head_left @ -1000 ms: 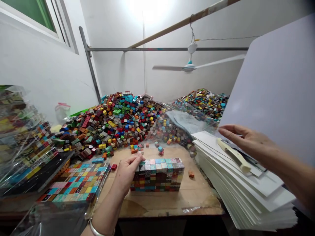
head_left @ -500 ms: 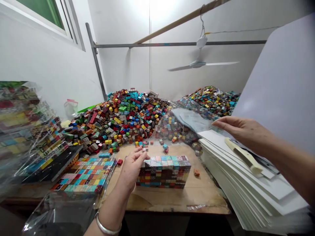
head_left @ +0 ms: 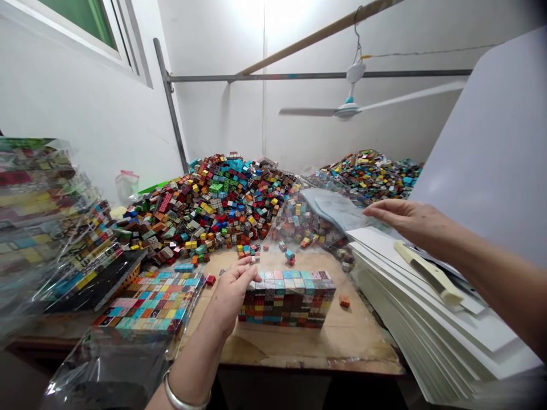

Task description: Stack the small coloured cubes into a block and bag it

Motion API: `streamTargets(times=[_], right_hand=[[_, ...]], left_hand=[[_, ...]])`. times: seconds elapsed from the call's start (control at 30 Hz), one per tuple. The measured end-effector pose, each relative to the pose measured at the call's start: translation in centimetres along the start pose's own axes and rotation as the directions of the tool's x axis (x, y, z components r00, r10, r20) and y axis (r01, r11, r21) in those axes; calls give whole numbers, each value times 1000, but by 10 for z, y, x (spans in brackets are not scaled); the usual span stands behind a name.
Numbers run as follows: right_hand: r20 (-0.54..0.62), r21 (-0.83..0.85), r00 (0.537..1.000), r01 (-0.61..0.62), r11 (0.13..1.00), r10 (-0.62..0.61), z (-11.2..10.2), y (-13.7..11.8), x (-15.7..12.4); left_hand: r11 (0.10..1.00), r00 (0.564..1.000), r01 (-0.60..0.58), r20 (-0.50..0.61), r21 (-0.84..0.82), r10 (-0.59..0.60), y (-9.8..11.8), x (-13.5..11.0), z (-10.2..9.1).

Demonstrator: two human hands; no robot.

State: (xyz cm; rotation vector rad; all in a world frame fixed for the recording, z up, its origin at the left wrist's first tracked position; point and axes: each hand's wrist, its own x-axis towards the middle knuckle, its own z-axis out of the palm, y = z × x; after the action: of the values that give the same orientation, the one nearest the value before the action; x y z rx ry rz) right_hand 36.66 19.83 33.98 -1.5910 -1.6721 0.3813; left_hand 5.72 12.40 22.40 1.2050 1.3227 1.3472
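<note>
A block of patterned cubes stands upright on the wooden board, packed in neat rows with pale and turquoise cubes along its top. My left hand, with a silver bangle at the wrist, grips the block's upper left end, fingers closed over the corner. To the right, my right hand pinches at the right edge of a pile of clear plastic bags. Its thumb and fingertips are together there; how many bags they hold I cannot tell. A flat layer of similar cubes lies in clear film to the left.
Heaped loose cubes cover the back, with a second heap behind right. White cardboard sheets carry a cream-handled cutter. Wrapped cube blocks are stacked left. A fan hangs above. Loose cubes dot the board.
My right hand has shifted slightly left over the bags' edge. My left hand keeps its place on the block. The whole view has swung a little, and the fan blades have turned.
</note>
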Motion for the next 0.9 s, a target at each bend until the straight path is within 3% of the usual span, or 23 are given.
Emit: streamTargets(times=[0.67,0.9], right_hand=[[34,-82,999,-17,996,20,6,10,24],[-3,-28,1000,14,999,-14,11,17,26]], left_hand=[[997,1000,-14,0,80,14,14,3,7],[995,998,-48,-27,85,50,6,2,6]])
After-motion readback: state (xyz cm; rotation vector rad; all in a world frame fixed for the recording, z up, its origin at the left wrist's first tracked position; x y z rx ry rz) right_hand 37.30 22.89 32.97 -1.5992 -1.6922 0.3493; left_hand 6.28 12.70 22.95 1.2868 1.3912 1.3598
